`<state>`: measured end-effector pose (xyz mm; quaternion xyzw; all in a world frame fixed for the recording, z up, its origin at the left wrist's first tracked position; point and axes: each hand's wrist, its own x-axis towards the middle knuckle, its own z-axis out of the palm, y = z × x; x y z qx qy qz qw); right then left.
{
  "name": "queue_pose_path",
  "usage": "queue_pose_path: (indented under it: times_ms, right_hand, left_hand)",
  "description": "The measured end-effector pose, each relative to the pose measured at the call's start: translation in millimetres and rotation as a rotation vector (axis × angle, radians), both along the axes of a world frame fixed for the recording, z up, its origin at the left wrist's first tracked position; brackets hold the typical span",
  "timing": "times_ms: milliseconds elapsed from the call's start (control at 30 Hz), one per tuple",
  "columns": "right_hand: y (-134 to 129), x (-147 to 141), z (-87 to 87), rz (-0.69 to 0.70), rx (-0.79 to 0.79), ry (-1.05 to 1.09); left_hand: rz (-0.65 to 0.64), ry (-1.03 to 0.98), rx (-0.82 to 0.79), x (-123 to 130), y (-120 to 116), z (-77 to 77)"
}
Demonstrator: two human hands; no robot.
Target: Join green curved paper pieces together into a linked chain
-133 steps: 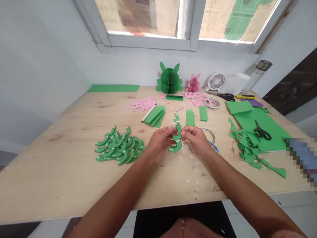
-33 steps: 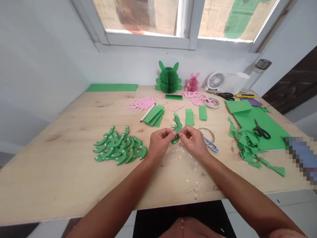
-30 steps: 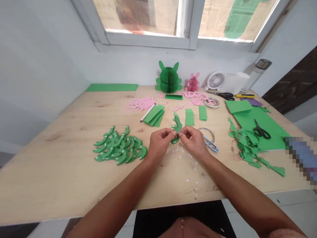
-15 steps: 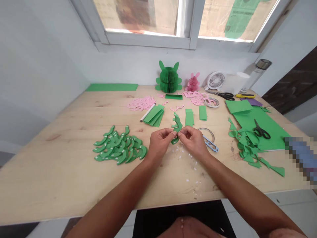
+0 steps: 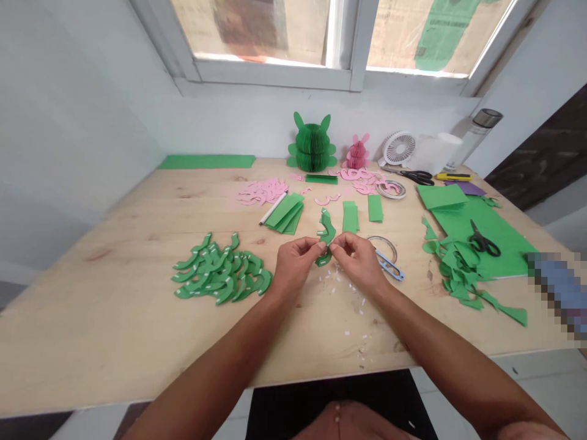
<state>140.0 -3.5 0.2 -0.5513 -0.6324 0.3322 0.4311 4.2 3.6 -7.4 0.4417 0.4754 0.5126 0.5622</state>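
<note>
A curved green paper cutout (image 5: 327, 225) with small white tape bits along it stands between my hands above the table. My left hand (image 5: 299, 260) pinches its lower part between thumb and forefinger. From the other side, the fingertips of my right hand (image 5: 360, 260) close against the same spot; whether a tape bit is between them is too small to tell. Small white scraps (image 5: 347, 333) lie scattered under and before my hands. Left of them is a heap of similar green curved cutouts (image 5: 222, 269) with white tape bits. A light blue cutter (image 5: 389, 267) and a tape roll (image 5: 384, 245) lie beside my right hand.
Green strips (image 5: 285, 214) and a white pen (image 5: 273, 208) lie beyond my hands, near pink cutouts (image 5: 262, 191). A green honeycomb paper figure (image 5: 313, 146) and a pink one (image 5: 356, 154) stand by the wall. Right are green scraps (image 5: 458, 269), black scissors (image 5: 483, 239) and a fan (image 5: 398, 148).
Almost nothing differs. Both hands keep their pinch on the green cutout, with only a very slight shift of the fingertips.
</note>
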Motion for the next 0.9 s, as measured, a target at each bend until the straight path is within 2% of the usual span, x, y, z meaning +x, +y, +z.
queue_pose_path:
  times_ms: [900]
  right_hand:
    - [-0.3,-0.8,-0.4,-0.028,-0.008,-0.012]
  left_hand:
    - [-0.03,0.0,0.013,0.6,-0.4,1.9]
